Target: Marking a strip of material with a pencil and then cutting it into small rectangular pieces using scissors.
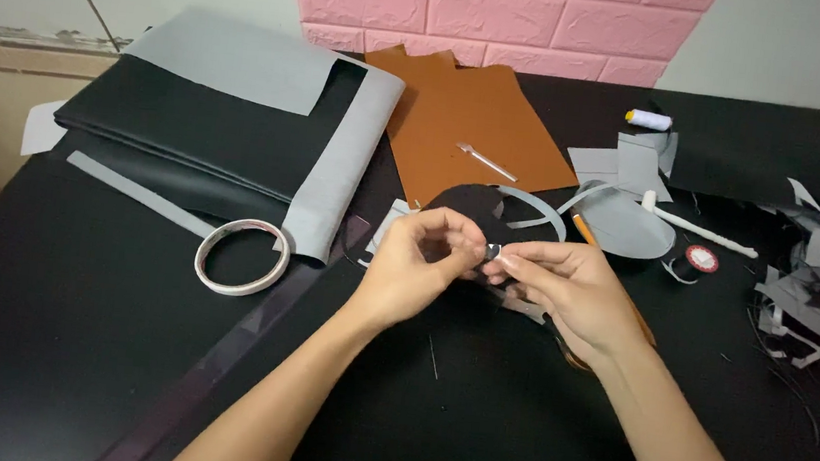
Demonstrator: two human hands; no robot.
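Note:
My left hand point(417, 266) and my right hand point(570, 286) meet above the black table point(50, 326), fingertips pinched together on a small black piece point(490, 252) with a pale edge. Just behind the fingers lies a round black cut-out point(468, 203) with a grey strip point(537, 208) curling around it. What exactly sits between the fingertips is too small to make out. Under my right hand something orange-brown shows at its lower edge.
A roll of tape point(242, 256) lies to the left, beside folded black and grey sheets point(230, 123). A brown sheet point(475, 127) with a small metal tool point(485, 161) lies behind. A thread spool point(648, 119), white pen-like tool point(696, 229) and scraps point(815, 290) sit to the right.

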